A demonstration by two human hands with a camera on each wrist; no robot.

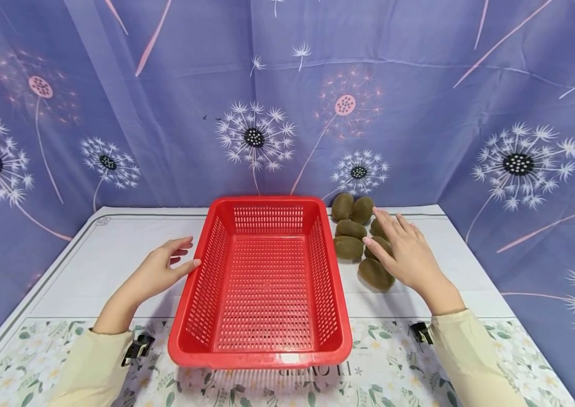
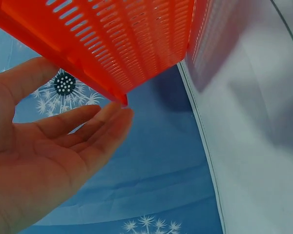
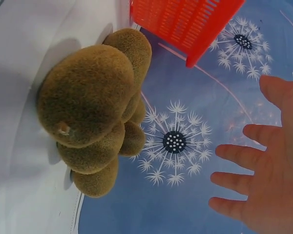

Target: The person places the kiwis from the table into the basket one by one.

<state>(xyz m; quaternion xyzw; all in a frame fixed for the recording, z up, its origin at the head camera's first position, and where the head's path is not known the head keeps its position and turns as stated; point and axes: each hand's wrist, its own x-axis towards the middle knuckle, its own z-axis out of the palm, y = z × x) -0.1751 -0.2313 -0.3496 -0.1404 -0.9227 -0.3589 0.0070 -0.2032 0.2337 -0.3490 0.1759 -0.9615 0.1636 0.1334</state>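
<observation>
A red plastic basket (image 1: 267, 359) with slotted walls stands in the middle of the table, with nothing inside it. My left hand (image 1: 157, 271) is at its left rim, fingers loosely bent and the thumb tip right at the edge; the left wrist view shows the palm (image 2: 44, 156) beside the rim. Several brown fuzzy kiwis (image 1: 348, 248) lie grouped to the right of the basket. Over the right-hand ones hovers my right hand (image 1: 406, 254), fingers spread and holding nothing, hiding parts of them. In the right wrist view the nearest kiwi (image 3: 85, 95) is large, apart from the fingers.
A white cloth (image 1: 130, 237) covers the back of the table, and a floral cloth (image 1: 38, 362) lies along the front. Behind and at the sides hangs a blue curtain (image 1: 175, 141) with dandelions. Black clips (image 1: 137, 349) sit at my sleeve cuffs.
</observation>
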